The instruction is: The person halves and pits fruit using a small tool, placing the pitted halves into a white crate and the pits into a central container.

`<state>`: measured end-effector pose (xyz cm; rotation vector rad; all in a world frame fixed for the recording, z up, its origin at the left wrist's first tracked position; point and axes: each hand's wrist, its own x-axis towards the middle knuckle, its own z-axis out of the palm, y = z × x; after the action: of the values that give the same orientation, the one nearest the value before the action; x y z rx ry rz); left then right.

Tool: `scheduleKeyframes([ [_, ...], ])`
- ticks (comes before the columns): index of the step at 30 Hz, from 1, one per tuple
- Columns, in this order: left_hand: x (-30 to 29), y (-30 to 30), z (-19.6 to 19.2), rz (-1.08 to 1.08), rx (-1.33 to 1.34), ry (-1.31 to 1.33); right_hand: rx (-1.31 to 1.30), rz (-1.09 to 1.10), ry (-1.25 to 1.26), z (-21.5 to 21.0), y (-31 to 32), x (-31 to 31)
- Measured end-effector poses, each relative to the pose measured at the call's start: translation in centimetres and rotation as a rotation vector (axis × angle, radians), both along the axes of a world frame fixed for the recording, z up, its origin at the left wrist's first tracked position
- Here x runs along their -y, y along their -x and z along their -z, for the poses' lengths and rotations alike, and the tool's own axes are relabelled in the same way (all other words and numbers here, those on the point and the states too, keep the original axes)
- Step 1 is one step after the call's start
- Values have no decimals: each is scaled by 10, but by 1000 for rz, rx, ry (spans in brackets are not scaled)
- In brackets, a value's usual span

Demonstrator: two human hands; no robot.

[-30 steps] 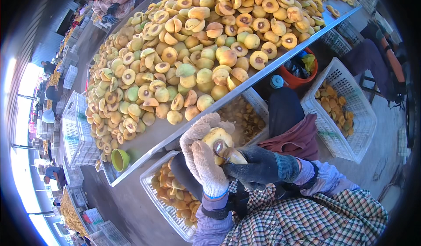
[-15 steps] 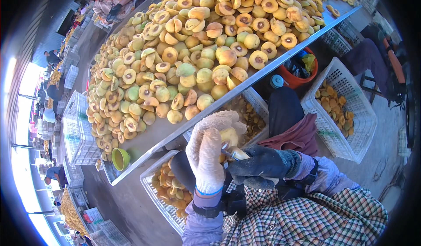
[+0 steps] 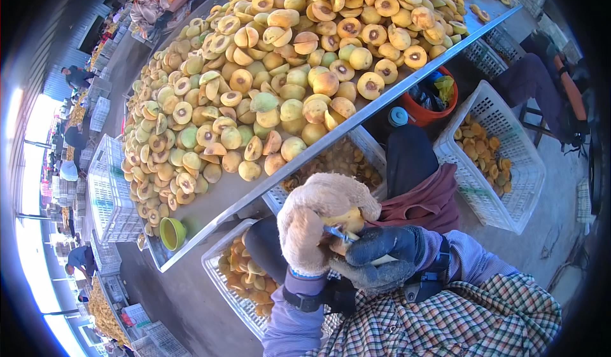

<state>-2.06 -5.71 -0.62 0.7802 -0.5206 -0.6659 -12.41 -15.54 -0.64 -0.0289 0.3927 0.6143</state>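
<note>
My left hand [image 3: 315, 220], in a cream fabric glove, is closed around a halved yellow peach [image 3: 349, 220]. Wrapped round a small hand tool [image 3: 383, 259] with a pale handle and a shiny metal head is my right hand [image 3: 388, 252], in a dark grey-blue glove. The tool's head meets the fruit between the two hands; its exact shape is partly hidden by fingers. Ahead of them a large heap of peach halves [image 3: 254, 96] covers a metal-edged table [image 3: 344, 133], many cut faces showing brown centres.
White crates hold orange-yellow pieces: one left of my lap [image 3: 213, 274], one under the table edge [image 3: 375, 156], another at right [image 3: 519, 204]. A green cup [image 3: 172, 233] sits at the table corner. An orange bucket [image 3: 420, 115] and blue-lidded container [image 3: 398, 116] stand below. People work farther left.
Both hands have come slightly lower and to the right. My left hand has turned over the peach, its fingers now curling across the top, and the tool's head presses at the fruit.
</note>
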Motion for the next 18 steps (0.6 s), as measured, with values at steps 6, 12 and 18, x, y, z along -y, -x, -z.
scheduleKeyframes([
  [6,4,4,14,33,-580,31,955,168,664,15,-4,12],
  [12,-79,-41,41,-799,-7,-473,361,170,331,22,-4,32],
  [18,-153,-84,74,-815,910,-1346,257,-13,464,41,-27,27],
])
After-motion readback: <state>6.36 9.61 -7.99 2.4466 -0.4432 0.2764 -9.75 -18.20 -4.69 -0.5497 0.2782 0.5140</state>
